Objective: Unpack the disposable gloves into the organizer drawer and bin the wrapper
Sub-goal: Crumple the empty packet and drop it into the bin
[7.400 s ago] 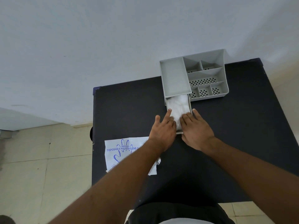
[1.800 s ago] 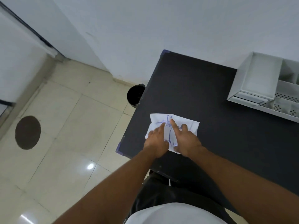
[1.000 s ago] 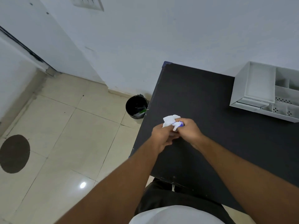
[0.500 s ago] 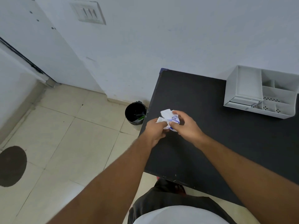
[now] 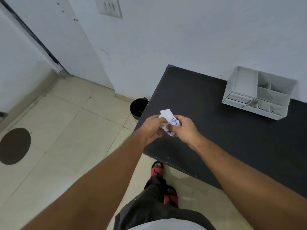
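- Wrapper point(image 5: 169, 122): crumpled into a small white wad with blue print, held above the table's left edge. Shortly before, it was pressed flat on the table; it has since been lifted and balled up, so binning is judged to be the step in hand.
- Left hand point(image 5: 153, 127): fingers curled around the wad's left side, gripping it.
- Right hand point(image 5: 183, 127): thumb and fingers pinched on the wad's right side; both hands are thus clenched on the same object.
- Organizer point(image 5: 259, 93): a grey compartmented unit set at the table's far right, by the wall. Its drawer point(image 5: 238, 97), earlier pulled out with gloves inside, is now seen pushed in; the unpacking is judged complete.
- Bin point(image 5: 138, 107): a black round pail on the floor, just beside the table's left edge and near the wall, just beyond the wad. Only a short carry to the left and a release are judged to remain.
- Table point(image 5: 207, 113): matt black top, bare apart from the organizer.
- Room: white walls, a switch plate point(image 5: 109, 6) high on the wall, pale floor tiles, and a dark round patch point(image 5: 15, 146) on the floor at left.
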